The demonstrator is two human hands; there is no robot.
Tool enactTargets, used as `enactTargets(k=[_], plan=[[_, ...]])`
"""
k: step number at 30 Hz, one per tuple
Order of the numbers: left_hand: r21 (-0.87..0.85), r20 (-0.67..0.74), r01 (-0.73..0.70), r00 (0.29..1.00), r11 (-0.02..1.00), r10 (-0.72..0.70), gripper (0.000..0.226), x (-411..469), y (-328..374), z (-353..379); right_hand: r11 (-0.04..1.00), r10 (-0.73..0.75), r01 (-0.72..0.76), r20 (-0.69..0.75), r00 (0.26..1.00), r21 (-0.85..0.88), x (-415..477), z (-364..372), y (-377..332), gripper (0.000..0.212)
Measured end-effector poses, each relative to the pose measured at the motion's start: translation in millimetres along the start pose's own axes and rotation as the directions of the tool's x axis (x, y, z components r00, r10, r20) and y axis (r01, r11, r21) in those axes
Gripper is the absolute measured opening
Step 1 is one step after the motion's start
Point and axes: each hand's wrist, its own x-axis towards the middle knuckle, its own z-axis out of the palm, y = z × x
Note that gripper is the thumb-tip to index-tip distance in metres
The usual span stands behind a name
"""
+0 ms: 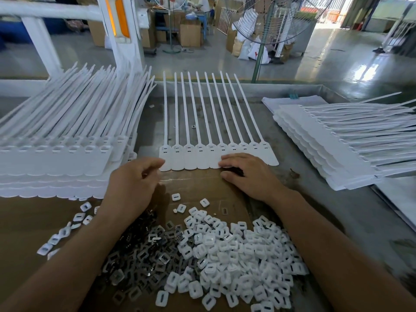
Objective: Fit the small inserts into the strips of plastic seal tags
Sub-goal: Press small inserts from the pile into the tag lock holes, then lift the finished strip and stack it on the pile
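Heap of small white square slotted plastic inserts (236, 251) nearest, between forearms, behind both grips. White ten-tag plastic seal strip (191, 158) lies just beyond, tails pointing away. Right grip (245, 174) spread flat on right-end tags; left grip (135, 176) curled at left end, contents untellable.

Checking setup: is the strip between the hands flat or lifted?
Flat: the white plastic seal-tag strip lies spread on the grey metal table, tails straight.
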Motion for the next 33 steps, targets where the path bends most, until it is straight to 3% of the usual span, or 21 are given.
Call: enactTargets(k=[2, 3, 5, 6, 8, 11, 14, 17, 20, 26, 33], plan=[[-0.288, 0.058, 0.177, 0.984, 0.941, -0.167, 0.027, 0.1, 3.6, -2.2, 1.0, -0.003, 0.003, -0.018, 1.0, 0.01, 0.7, 1.1, -0.1, 0.032], [-0.492, 0.119, 0.292, 0.956, 0.82, -0.269, 0.028, 1.9, 7.2, -4.1, 1.0, -0.002, 0.003, -0.024, 1.0, 0.014, 1.2, 1.1, 0.3, 0.031], [-0.781, 0.282, 0.453, 0.87, 0.43, -0.404, 0.028, 4.7, 11.4, -8.7, 1.0, 0.001, 0.0, -0.03, 1.0, 0.019, 1.4, 0.7, 1.1, 0.031], [-0.839, 0.34, 0.476, 0.836, 0.263, -0.43, 0.026, 5.0, 12.3, -11.7, 1.0, 0.0, 0.0, -0.029, 1.0, 0.022, 1.2, 0.8, 1.0, 0.031], [-0.886, 0.401, 0.463, 0.798, 0.031, -0.449, 0.022, 4.3, 11.4, -16.8, 1.0, -0.001, 0.002, -0.031, 1.0, 0.024, 0.4, 0.9, 0.9, 0.031], [-0.905, 0.421, 0.403, 0.793, -0.138, -0.44, 0.037, 2.1, 10.5, -23.0, 1.0, 0.002, -0.001, -0.035, 0.999, 0.027, -1.5, 0.8, 1.1, 0.031], [-0.92, 0.393, 0.339, 0.783, -0.199, -0.482, 0.052, 4.0, 13.0, -26.1, 0.999, 0.011, -0.01, -0.032, 0.999, 0.031, 0.3, 0.9, 1.3, 0.032], [-0.927, 0.371, 0.269, 0.758, -0.262, -0.536, 0.031, 4.1, 12.5, -27.2, 0.999, 0.018, -0.017, -0.032, 0.999, 0.037, 2.4, 0.7, 0.2, 0.032], [-0.916, 0.395, 0.275, 0.735, -0.291, -0.551, 0.036, 2.8, 11.6, -29.1, 0.999, 0.019, -0.017, -0.029, 0.999, 0.041, 0.5, 0.7, 1.2, 0.031], [-0.919, 0.388, 0.248, 0.699, -0.305, -0.601, 0.027, 0.0, 8.5, -33.8, 0.999, 0.02, -0.018, -0.037, 0.999, 0.051, 0.5, -0.2, 1.8, 0.031], [-0.963, 0.256, 0.239, 0.694, -0.12, -0.673, 0.014, 10.3, 1.3, -31.6, 0.998, 0.014, -0.012, -0.04, 0.999, 0.054, 1.2, -0.8, 1.8, 0.031]])
